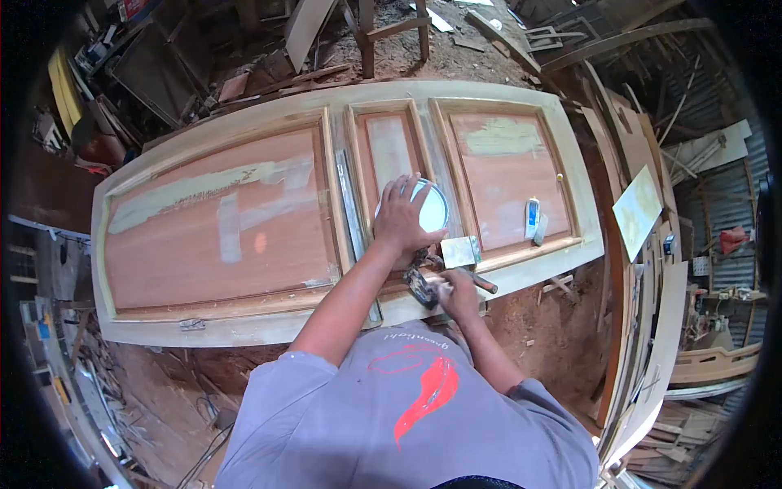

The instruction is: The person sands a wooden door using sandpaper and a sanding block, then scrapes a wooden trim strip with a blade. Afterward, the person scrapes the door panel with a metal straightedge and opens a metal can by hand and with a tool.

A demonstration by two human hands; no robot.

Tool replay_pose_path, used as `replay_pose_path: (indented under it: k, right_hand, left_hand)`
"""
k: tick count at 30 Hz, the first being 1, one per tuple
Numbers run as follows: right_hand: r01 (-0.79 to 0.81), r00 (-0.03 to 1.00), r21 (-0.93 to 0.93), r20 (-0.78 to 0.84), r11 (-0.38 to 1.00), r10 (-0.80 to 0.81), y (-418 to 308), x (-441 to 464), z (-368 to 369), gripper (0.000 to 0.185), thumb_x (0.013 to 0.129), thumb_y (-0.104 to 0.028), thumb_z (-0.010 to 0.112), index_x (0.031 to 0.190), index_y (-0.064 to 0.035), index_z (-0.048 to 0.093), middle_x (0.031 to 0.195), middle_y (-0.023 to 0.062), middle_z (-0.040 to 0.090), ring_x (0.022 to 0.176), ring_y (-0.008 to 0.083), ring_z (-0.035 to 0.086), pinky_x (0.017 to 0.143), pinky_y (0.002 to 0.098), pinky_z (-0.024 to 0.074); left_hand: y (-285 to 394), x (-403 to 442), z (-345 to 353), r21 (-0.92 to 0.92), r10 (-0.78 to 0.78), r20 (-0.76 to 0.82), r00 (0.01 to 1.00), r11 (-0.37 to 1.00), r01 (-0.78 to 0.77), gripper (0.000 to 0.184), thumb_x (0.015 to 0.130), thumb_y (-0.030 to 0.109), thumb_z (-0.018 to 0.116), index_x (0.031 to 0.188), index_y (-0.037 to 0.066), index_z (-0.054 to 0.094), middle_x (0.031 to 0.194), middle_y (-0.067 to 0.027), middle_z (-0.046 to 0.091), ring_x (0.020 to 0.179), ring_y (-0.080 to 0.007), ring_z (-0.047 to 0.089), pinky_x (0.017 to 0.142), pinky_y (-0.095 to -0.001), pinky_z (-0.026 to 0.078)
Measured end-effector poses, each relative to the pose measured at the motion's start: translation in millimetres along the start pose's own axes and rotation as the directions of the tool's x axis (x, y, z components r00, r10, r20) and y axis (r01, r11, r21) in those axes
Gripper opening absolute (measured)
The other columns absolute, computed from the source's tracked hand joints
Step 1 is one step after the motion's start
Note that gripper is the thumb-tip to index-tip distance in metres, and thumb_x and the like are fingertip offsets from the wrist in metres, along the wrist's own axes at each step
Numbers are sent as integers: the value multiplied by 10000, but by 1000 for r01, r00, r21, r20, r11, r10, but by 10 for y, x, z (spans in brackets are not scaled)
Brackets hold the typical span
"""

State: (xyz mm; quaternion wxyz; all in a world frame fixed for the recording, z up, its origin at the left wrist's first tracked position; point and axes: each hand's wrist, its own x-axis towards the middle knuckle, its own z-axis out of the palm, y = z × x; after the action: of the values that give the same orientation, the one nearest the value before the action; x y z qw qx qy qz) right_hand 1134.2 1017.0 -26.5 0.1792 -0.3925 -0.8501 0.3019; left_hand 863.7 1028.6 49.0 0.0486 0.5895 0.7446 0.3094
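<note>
A wooden door (pixel 285 319) with three recessed panels lies flat, pale filler smeared over parts of it. My left hand (pixel 400 218) is spread over the side and rim of a round tin with a white top (pixel 432 213), above the narrow middle panel. Close to the door's near edge, my right hand (pixel 458 295) is closed around a dark tool with a handle (pixel 482 282); its exact kind is unclear. Between the hands and the right panel sits a small pale square piece (pixel 460 252). A blue and white tube (pixel 532 217) lies on the right panel.
Long boards (pixel 623 326) stand along the right side, with a pale sheet (pixel 637 212) beside them. Wood scraps and a wooden stand (pixel 397 29) are beyond the door's far edge. A small metal piece (pixel 192 324) lies on the door's near left edge.
</note>
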Motion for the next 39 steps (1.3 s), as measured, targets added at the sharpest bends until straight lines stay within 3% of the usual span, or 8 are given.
replay_pose_path:
  k: [3,10,16,19,25,27,32,39]
  right_hand:
    - [18,988,-276,-144,961,-59,47,125,-354,217,826,-133,837,991,-55,720,975,148,696,925,369,677,809,479,524]
    - [185,957,-103,246,977,-155,234,106,-353,316,825,-225,848,1066,-87,697,980,137,651,1010,356,639,863,472,511]
    - [205,919,-218,377,954,-111,-251,224,9,564,787,-291,872,1250,-77,631,1053,155,638,1086,365,637,894,483,522]
    - [227,908,-108,382,968,-171,-102,321,14,600,781,-299,877,1268,-69,614,1079,185,650,1078,388,648,906,489,534]
    - [-326,847,303,515,896,134,104,573,-586,549,861,-221,830,1301,-44,552,1091,184,693,995,296,703,898,430,571]
    - [-487,777,408,606,772,169,-78,810,-989,534,898,-222,852,1308,-45,560,991,94,698,823,179,678,720,335,569]
    - [-366,850,467,520,805,85,-47,1176,-1099,501,935,-272,843,1307,-13,628,980,99,722,814,158,685,709,324,567]
    - [-417,736,321,669,850,109,-108,1419,-1125,384,965,-283,819,1184,-5,670,831,67,706,697,132,656,640,335,543]
  left_hand:
    - [59,25,-49,-10,7,-11,1000,1000,-7,995,661,639,844,1457,87,618,1568,-212,502,1482,-412,423,1260,-556,296]
    - [64,38,23,47,17,-29,999,999,-16,999,656,646,846,1453,86,624,1552,-215,512,1478,-408,431,1250,-553,313]
    - [87,40,17,31,-2,-18,1000,1000,3,971,670,624,841,1455,98,617,1562,-185,497,1483,-391,419,1273,-541,292]
    - [86,37,23,46,24,-46,999,999,-22,887,761,616,797,1453,89,622,1529,-214,542,1455,-419,455,1261,-544,311]
    - [37,53,102,34,-5,-50,999,999,6,621,915,414,672,1446,96,618,1521,-194,559,1447,-413,466,1247,-540,328]
    - [68,61,86,38,3,-51,999,999,-1,605,911,378,660,1446,98,615,1529,-186,556,1446,-411,468,1242,-541,332]
    - [88,70,60,18,2,-36,999,1000,-1,591,901,326,647,1444,96,614,1540,-182,543,1449,-411,459,1248,-540,326]
    - [90,78,71,10,-8,-29,1000,1000,8,610,890,323,641,1452,91,603,1539,-181,539,1447,-417,453,1258,-541,315]
